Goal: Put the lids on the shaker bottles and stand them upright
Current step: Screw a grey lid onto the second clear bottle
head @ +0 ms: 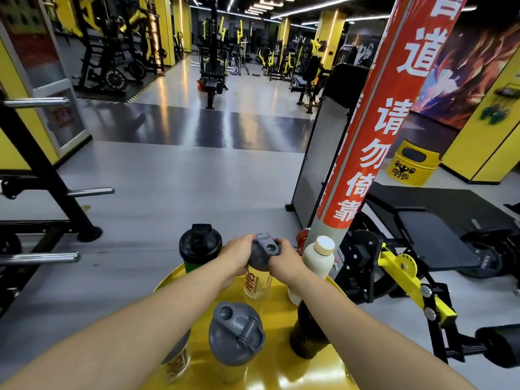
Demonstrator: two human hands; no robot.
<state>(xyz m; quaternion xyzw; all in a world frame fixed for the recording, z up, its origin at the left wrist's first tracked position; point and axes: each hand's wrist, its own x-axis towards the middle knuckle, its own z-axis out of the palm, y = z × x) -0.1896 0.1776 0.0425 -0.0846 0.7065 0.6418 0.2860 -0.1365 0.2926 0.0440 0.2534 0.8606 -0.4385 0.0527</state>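
Observation:
A clear shaker bottle with orange print stands upright at the middle of the round yellow table. Its grey lid sits on top, gripped from the left by my left hand and from the right by my right hand. Nearer me stands a clear shaker with a grey lid on it. Another clear shaker with orange print is partly hidden under my left forearm. A black-lidded shaker stands at the far left, and a dark shaker sits under my right forearm.
A white bottle with a cream cap stands at the table's far right. Just behind it rises a pillar wrapped in a red banner. A black and yellow bench machine is on the right, a weight rack on the left.

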